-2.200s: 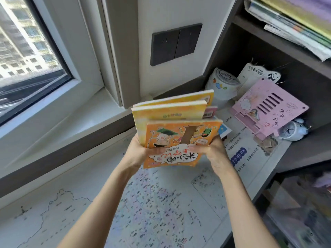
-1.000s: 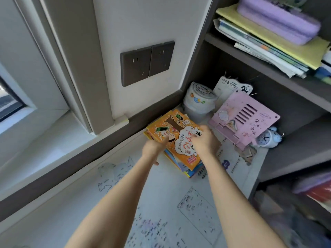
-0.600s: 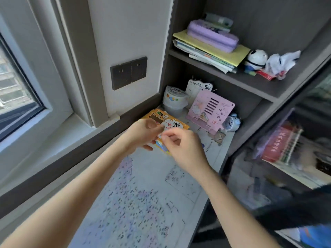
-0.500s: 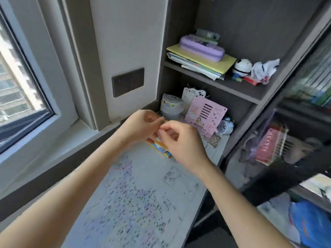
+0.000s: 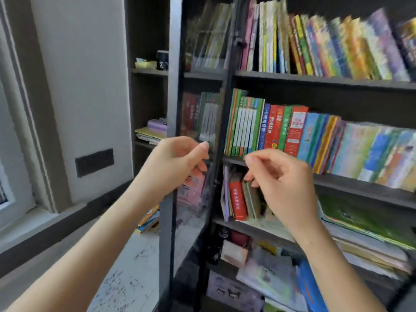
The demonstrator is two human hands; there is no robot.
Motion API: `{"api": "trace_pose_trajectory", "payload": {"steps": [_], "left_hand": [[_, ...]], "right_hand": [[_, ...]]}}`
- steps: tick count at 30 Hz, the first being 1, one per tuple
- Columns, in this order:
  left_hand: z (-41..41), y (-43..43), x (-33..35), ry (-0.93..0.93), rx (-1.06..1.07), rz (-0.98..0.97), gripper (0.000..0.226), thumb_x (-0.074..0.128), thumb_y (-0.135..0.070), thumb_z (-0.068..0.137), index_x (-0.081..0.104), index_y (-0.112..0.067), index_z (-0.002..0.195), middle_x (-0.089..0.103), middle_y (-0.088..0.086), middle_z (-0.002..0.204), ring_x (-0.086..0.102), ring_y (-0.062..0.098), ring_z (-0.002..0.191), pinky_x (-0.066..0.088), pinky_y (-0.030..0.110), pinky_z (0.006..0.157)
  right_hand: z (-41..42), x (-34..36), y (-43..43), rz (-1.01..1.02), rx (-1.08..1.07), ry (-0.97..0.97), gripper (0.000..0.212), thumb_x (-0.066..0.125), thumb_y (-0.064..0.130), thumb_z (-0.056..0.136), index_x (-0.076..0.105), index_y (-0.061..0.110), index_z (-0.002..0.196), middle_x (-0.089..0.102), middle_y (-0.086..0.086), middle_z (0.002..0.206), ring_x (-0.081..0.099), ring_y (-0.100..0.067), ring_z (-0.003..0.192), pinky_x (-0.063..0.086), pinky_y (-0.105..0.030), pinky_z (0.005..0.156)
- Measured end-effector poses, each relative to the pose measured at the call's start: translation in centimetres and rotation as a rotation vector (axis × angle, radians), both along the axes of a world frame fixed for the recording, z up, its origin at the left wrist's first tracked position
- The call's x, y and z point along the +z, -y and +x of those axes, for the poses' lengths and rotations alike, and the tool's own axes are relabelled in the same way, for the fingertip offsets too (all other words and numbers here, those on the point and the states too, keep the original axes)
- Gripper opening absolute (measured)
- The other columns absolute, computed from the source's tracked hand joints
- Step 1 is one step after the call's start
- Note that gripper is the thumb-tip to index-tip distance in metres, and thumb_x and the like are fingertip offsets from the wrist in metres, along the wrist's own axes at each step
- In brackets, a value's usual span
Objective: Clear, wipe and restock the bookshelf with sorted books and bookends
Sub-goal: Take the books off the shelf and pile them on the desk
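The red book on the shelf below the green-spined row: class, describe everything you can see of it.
The red book, its pale vertical spine lettering too blurred to read, stands almost upright on the dark shelf board. A thin lilac book stands at its left side and olive-brown books at its right. The right hand hangs in front of those olive books; no contact with the red one shows.

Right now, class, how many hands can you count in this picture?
2. The left hand is raised before the glass door; the right hand is before the shelf holding a red book.
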State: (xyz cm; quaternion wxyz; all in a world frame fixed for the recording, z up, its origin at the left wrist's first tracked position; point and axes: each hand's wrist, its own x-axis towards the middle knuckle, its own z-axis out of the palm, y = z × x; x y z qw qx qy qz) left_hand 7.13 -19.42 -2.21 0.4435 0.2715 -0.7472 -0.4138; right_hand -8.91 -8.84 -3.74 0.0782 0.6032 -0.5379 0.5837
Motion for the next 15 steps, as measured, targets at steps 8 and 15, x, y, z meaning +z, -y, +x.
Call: {"api": "trace_pose_trajectory", "payload": {"steps": [8, 15], "left_hand": [[-13.2, -5.0, 7.3, -0.075, -0.159, -0.132, 0.024, 0.055, -0.031, 0.095, 0.066, -0.013, 0.082, 0.069, 0.001, 0.066, 0.064, 0.011, 0.058, 0.047, 0.021, 0.049], [-26.2, -3.3, 12.6, -0.165, -0.259, -0.162, 0.023, 0.055, -0.028, 0.095, 0.065, -0.007, 0.092, 0.070, 0.006, 0.076, 0.066, 0.011, 0.062, 0.056, 0.022, 0.055]], "right_hand": [[-13.0, 6.1, -7.4, -0.079, -0.356, 0.002, 0.023, 0.061, 0.020, 0.091, 0.065, 0.030, 0.071, 0.065, 0.008, 0.058, 0.063, -0.004, 0.056, 0.055, -0.040, 0.063], [-23.5, 11.9, -8.3, -0.031, -0.821, -0.157, 0.019, 0.063, 0.038, 0.088, 0.071, 0.023, 0.093, 0.069, 0.011, 0.075, 0.065, -0.011, 0.076, 0.052, -0.036, 0.078]]}}
